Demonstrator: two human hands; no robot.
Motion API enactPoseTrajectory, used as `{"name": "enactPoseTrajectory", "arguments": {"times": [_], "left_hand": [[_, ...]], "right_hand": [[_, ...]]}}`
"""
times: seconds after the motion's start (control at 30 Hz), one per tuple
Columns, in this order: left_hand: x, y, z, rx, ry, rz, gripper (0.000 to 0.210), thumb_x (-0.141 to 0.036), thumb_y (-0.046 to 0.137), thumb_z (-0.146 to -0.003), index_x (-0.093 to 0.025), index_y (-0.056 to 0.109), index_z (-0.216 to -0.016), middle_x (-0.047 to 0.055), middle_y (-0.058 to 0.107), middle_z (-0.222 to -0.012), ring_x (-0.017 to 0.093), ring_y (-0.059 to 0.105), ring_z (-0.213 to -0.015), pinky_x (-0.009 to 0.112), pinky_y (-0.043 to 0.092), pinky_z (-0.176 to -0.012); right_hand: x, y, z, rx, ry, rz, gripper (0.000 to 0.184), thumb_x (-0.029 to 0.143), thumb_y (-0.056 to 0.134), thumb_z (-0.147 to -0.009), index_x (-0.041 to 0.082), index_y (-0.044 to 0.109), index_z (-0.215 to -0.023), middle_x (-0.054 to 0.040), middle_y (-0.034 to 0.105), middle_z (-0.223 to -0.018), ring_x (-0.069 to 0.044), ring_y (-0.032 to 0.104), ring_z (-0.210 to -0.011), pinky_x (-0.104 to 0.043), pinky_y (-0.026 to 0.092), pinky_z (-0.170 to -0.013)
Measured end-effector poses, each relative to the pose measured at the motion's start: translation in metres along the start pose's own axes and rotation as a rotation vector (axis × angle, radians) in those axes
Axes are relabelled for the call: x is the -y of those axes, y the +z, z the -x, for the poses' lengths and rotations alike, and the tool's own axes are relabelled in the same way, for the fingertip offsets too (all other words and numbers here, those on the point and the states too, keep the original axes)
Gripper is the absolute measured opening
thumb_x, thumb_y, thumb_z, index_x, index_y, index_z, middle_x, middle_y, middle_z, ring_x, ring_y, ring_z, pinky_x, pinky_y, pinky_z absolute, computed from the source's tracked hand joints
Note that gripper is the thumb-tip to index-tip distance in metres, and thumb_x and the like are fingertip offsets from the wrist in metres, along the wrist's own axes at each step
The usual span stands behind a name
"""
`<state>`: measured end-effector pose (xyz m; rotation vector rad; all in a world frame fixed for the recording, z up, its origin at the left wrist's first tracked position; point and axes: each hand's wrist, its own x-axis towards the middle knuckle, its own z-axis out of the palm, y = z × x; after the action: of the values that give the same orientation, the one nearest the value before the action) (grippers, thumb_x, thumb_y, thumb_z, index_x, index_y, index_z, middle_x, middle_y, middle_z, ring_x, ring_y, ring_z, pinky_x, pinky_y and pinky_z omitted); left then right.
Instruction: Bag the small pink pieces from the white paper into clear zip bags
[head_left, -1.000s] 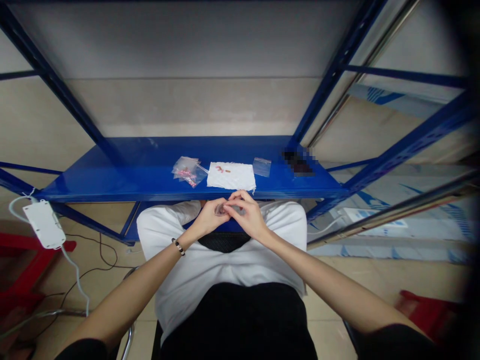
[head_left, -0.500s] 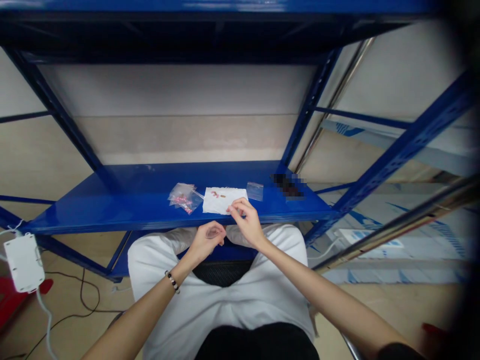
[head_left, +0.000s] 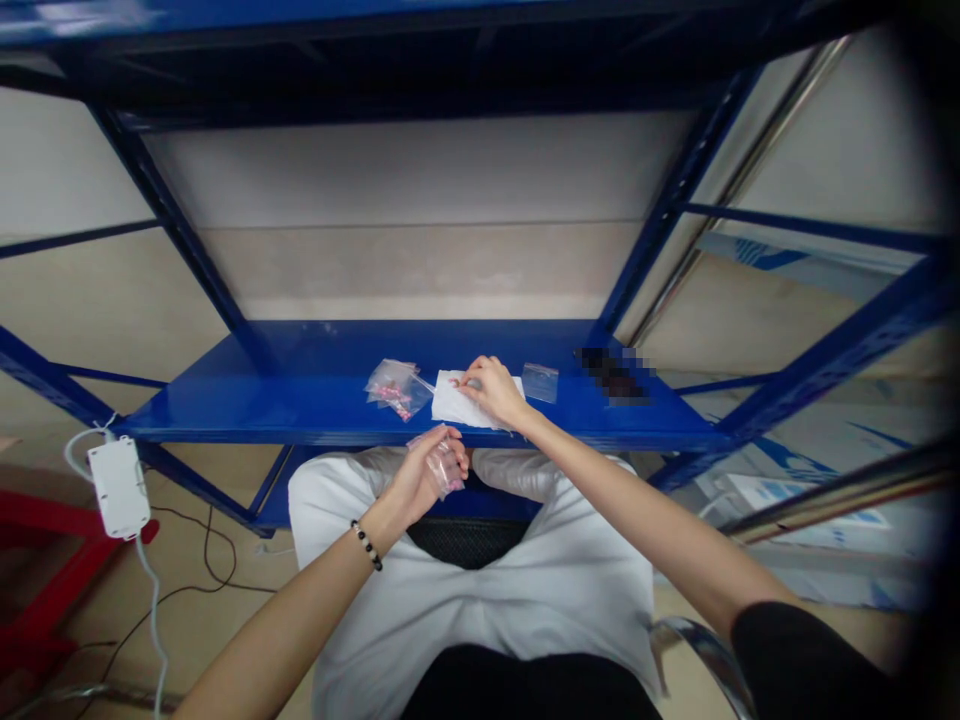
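Note:
My left hand [head_left: 421,478] is turned palm up in front of the shelf edge, its fingers curled around a small clear plastic bag [head_left: 442,462] with a bit of pink near its bottom. Over the white paper sheet [head_left: 446,405], my right hand [head_left: 495,388] reaches down with its fingertips together. A small reddish piece [head_left: 453,381] lies by those fingertips; whatever they pinch is too small to make out. Left of the sheet rests a pile of clear zip bags [head_left: 394,385] with pink and red pieces inside. To its right lies a flat clear zip bag [head_left: 540,382].
The blue metal shelf [head_left: 300,385] is framed by posts, with another shelf [head_left: 420,70] overhead. A pixelated dark object [head_left: 615,375] lies at the shelf's right. A white power box [head_left: 120,487] hangs at the left, with cables on the floor.
My right hand has moved left and farther in over the sheet, covering its middle. My left hand has turned, showing the bag more fully. The view has shifted left.

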<state>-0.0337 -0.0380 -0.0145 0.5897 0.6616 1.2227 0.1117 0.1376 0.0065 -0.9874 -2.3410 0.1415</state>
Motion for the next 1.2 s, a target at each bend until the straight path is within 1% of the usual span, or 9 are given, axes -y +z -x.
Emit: {"name": "enactPoseTrajectory", "arguments": {"times": [0.17, 0.33, 0.5, 0.6, 0.7, 0.8, 0.87, 1.03, 1.2], "left_hand": [[-0.001, 0.0, 0.0, 0.038, 0.003, 0.048, 0.031, -0.045, 0.066, -0.084, -0.018, 0.061, -0.099, 0.002, 0.062, -0.079, 0.015, 0.063, -0.069, 0.032, 0.056, -0.07], [-0.002, 0.001, 0.002, 0.072, 0.011, 0.071, 0.029, -0.044, 0.064, -0.086, -0.019, 0.062, -0.102, 0.003, 0.063, -0.083, 0.017, 0.065, -0.072, 0.034, 0.056, -0.072], [-0.005, 0.002, 0.004, 0.06, 0.019, 0.048, 0.03, -0.043, 0.063, -0.086, -0.018, 0.062, -0.103, 0.004, 0.062, -0.084, 0.018, 0.064, -0.074, 0.034, 0.055, -0.073], [-0.005, 0.002, 0.004, 0.096, 0.015, 0.064, 0.029, -0.042, 0.062, -0.087, -0.018, 0.062, -0.103, 0.004, 0.062, -0.085, 0.018, 0.064, -0.075, 0.034, 0.055, -0.073], [-0.004, 0.001, 0.003, 0.12, 0.011, 0.079, 0.028, -0.041, 0.061, -0.088, -0.017, 0.062, -0.103, 0.004, 0.062, -0.084, 0.018, 0.064, -0.074, 0.033, 0.055, -0.071], [-0.002, 0.0, 0.004, 0.133, 0.008, 0.091, 0.028, -0.04, 0.06, -0.089, -0.017, 0.063, -0.103, 0.004, 0.062, -0.084, 0.018, 0.065, -0.073, 0.032, 0.055, -0.067], [-0.002, -0.001, 0.004, 0.137, 0.0, 0.101, 0.028, -0.039, 0.059, -0.089, -0.016, 0.063, -0.104, 0.005, 0.063, -0.085, 0.018, 0.065, -0.073, 0.032, 0.055, -0.067], [-0.001, -0.001, 0.005, 0.157, -0.006, 0.12, 0.027, -0.035, 0.058, -0.09, -0.014, 0.064, -0.105, 0.006, 0.065, -0.085, 0.019, 0.066, -0.073, 0.034, 0.055, -0.068], [0.0, -0.001, 0.003, 0.16, 0.0, 0.128, 0.026, -0.035, 0.057, -0.09, -0.013, 0.064, -0.104, 0.006, 0.064, -0.085, 0.019, 0.066, -0.074, 0.033, 0.055, -0.067]], "right_hand": [[0.005, 0.003, 0.0, 0.007, -0.017, 0.024, 0.006, 0.02, 0.069, -0.084, 0.02, 0.075, -0.084, -0.0084, 0.062, -0.099, -0.025, 0.051, -0.094, -0.037, 0.038, -0.085], [0.008, 0.003, -0.001, 0.018, -0.006, 0.008, 0.008, 0.019, 0.067, -0.084, 0.02, 0.075, -0.083, -0.0084, 0.062, -0.099, -0.025, 0.051, -0.094, -0.038, 0.038, -0.087], [0.015, -0.011, 0.006, -0.058, 0.002, -0.103, 0.008, 0.021, 0.066, -0.084, 0.019, 0.073, -0.083, -0.0076, 0.065, -0.097, -0.024, 0.054, -0.095, -0.038, 0.039, -0.089], [0.028, -0.025, 0.018, -0.084, 0.027, -0.216, 0.007, 0.023, 0.066, -0.084, 0.019, 0.072, -0.083, -0.0057, 0.07, -0.091, -0.022, 0.059, -0.09, -0.036, 0.041, -0.088], [0.045, -0.034, 0.038, -0.11, 0.089, -0.353, 0.011, 0.027, 0.065, -0.085, 0.019, 0.072, -0.085, -0.0044, 0.074, -0.088, -0.021, 0.063, -0.084, -0.032, 0.043, -0.078], [0.06, -0.038, 0.06, -0.153, 0.134, -0.458, 0.014, 0.028, 0.063, -0.086, 0.018, 0.072, -0.085, -0.0042, 0.074, -0.087, -0.019, 0.065, -0.079, -0.029, 0.044, -0.069], [0.065, -0.038, 0.073, -0.152, 0.131, -0.483, 0.013, 0.026, 0.062, -0.085, 0.018, 0.072, -0.085, -0.0036, 0.075, -0.086, -0.018, 0.066, -0.077, -0.029, 0.044, -0.068], [0.057, -0.031, 0.092, -0.192, 0.161, -0.488, 0.01, 0.024, 0.063, -0.084, 0.019, 0.072, -0.085, -0.0025, 0.074, -0.082, -0.017, 0.065, -0.074, -0.028, 0.044, -0.067], [0.038, -0.023, 0.094, -0.267, 0.218, -0.513, 0.012, 0.025, 0.062, -0.084, 0.018, 0.071, -0.085, -0.0027, 0.073, -0.082, -0.017, 0.064, -0.073, -0.028, 0.044, -0.066]]}}
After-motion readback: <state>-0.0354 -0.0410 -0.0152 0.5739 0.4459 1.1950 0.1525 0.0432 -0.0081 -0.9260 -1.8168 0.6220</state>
